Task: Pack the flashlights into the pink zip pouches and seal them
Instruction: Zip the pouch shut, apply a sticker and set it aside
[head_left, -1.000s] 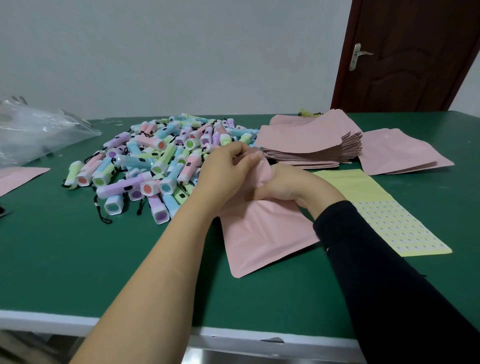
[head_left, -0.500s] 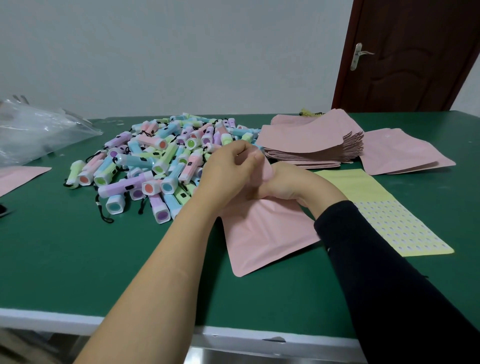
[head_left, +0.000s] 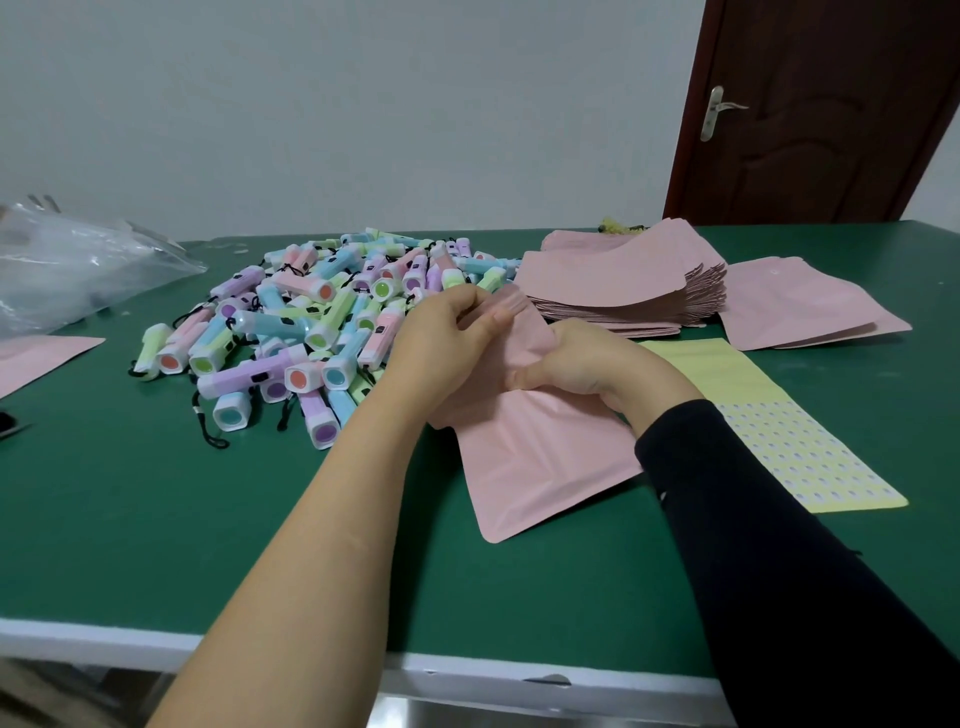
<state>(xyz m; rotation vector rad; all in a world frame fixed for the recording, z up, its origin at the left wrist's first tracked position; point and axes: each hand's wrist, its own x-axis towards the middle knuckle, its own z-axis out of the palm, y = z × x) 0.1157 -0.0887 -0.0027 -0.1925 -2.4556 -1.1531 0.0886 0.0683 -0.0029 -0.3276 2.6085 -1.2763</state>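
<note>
The green tabletop (head_left: 156, 519) carries the flashlights (head_left: 311, 322) in a heap, with the pouch stack (head_left: 623, 280) behind. One pink pouch (head_left: 545, 457) lies in front, its mouth lifted. The left hand (head_left: 441, 338) pinches its top edge and the right hand (head_left: 582, 358) grips beside it. Little has shifted in the last second, so the mouth is probably still being worked open.

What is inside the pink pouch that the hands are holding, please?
Its inside is hidden: the pouch is opaque, and the left hand and right hand pinch its mouth. Its lower part looks flat.
</note>
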